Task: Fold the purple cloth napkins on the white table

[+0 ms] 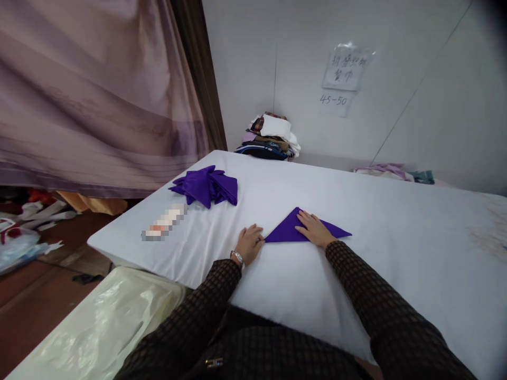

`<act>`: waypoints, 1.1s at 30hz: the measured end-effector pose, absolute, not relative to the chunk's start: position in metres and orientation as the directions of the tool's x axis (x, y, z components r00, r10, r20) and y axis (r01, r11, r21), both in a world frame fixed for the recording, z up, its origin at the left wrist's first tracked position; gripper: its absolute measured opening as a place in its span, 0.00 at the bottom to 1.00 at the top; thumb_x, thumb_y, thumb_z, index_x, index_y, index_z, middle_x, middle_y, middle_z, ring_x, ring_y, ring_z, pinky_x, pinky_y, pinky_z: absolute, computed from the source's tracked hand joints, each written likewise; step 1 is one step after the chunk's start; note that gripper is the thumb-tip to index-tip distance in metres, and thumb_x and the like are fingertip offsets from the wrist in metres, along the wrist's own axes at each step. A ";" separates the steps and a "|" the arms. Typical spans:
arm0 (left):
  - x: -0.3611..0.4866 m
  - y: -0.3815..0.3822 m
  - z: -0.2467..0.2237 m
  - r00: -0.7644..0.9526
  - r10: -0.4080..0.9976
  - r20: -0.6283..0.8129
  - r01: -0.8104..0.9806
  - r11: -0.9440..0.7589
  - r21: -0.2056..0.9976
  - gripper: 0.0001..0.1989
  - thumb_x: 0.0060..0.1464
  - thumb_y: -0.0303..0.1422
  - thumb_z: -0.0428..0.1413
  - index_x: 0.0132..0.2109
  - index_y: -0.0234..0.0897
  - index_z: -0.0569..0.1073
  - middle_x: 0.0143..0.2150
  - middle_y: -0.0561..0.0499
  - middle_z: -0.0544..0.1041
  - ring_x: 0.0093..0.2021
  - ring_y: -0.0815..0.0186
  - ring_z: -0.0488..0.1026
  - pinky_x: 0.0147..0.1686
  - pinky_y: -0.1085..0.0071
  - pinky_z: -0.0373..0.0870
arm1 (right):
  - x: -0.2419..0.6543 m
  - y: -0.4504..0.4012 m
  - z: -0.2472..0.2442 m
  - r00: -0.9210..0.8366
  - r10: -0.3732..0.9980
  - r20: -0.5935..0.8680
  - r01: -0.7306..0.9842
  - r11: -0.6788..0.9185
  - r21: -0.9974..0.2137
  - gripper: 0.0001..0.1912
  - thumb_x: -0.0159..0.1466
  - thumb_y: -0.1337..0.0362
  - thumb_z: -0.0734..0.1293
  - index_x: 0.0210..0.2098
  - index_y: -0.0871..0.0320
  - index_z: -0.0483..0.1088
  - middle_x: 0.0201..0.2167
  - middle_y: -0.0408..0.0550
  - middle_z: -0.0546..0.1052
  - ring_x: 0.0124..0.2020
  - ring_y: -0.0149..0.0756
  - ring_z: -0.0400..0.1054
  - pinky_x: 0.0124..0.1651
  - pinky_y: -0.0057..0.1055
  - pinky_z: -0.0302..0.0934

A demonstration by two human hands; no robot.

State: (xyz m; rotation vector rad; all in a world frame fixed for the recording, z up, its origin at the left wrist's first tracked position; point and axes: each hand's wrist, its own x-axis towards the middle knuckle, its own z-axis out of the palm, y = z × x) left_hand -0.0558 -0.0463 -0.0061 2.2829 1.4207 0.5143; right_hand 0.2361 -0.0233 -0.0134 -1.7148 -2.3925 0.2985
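The purple cloth (283,230) is a flat triangle, more folded shape than the heaped purple cloths (200,186), with the right hand (315,229) open on it and the left hand's (249,245) grip unclear.

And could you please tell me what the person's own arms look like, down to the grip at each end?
Both arms wear long dark sleeves with a small brownish check, reaching to the wrists. The left grip is ungloved, with a silvery bracelet or watch at its wrist; the right grip is ungloved too, with no jewellery visible.
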 end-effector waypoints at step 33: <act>-0.062 -0.044 -0.011 0.526 0.814 0.246 0.736 -0.581 0.348 0.07 0.55 0.25 0.48 0.35 0.37 0.71 0.52 0.45 0.72 0.63 0.55 0.57 0.58 0.54 0.58 | 0.238 -0.021 -0.016 -0.345 0.939 0.018 0.893 0.334 -0.301 0.39 0.64 0.40 0.47 0.65 0.59 0.49 0.67 0.52 0.49 0.67 0.40 0.38 0.66 0.42 0.33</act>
